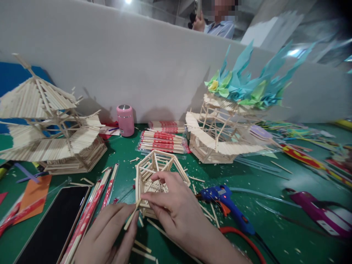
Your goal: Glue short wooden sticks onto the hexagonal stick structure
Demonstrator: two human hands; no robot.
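Observation:
In the middle of the head view stands a small hexagonal frame [139, 179], built of pale wooden sticks and open at the top. My left hand [110, 233] is at its near left corner, thumb and fingers pinched on a short wooden stick [131, 217]. My right hand [177, 211] reaches over the near side of the frame, its thumb and forefinger closed on the upper end of that same stick. Part of the frame's near wall is hidden behind my right hand. A blue glue gun [227, 205] lies just to the right.
Stick pavilions stand at the left [55, 146] and, topped with blue and green paper, the right [220, 145]. A pink flask [125, 121] and packs of chopsticks [162, 142] are behind. A phone [53, 223] lies left, a purple glue gun [320, 212] right. A person stands beyond the partition [154, 47].

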